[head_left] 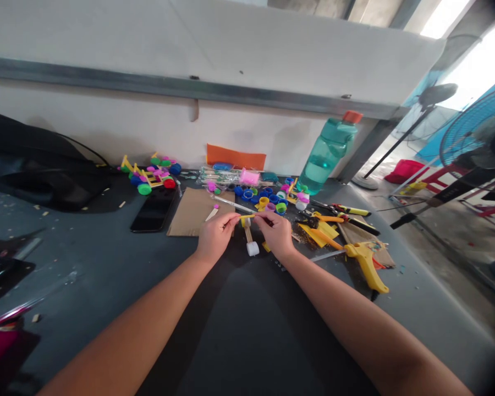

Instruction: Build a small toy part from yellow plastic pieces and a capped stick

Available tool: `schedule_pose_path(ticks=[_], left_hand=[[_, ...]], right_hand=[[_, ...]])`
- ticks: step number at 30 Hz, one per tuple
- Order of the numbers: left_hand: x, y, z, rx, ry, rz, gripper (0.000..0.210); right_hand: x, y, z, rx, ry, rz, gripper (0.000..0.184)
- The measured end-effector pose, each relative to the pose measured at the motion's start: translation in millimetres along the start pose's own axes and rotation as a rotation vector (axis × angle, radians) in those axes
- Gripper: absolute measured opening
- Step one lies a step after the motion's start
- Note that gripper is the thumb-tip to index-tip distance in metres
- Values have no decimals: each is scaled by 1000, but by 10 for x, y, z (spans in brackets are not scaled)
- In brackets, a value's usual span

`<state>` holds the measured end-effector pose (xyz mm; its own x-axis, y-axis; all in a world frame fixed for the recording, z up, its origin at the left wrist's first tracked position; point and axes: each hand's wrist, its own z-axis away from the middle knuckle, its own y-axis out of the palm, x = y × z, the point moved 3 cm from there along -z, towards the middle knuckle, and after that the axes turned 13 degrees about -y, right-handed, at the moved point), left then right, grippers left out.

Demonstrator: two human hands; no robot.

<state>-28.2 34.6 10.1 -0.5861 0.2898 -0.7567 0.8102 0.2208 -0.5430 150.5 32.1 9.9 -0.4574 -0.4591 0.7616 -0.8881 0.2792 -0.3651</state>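
The dark table (94, 264) carries everything. A teal bottle (324, 157) stands upright at about two o'clock from the hands, near the rear panel, presumably to leave the front free. Around nine o'clock, flat cardboard (185, 214) reaches in behind the left hand (216, 234). Near four o'clock lies a yellow glue gun (365, 264), its handle slanting to the near side, perhaps for easy grabbing by the right hand (278, 234). Coloured caps (263, 202) cluster toward one o'clock, seemingly kept within reach. At six o'clock, a wooden stick (249, 234) ends in a white cap (253, 248); whether it hangs or rests, I cannot tell. Both hands pinch a thin yellow strip (247, 216) by opposite ends, centred between them, probably to steady it.
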Motion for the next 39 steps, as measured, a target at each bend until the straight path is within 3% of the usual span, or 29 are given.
schedule_pose_path(ticks=[39], left_hand=[[17, 2, -5, 9, -31, -10, 24]], right_hand=[[20, 4, 4, 28, -15, 16, 20]])
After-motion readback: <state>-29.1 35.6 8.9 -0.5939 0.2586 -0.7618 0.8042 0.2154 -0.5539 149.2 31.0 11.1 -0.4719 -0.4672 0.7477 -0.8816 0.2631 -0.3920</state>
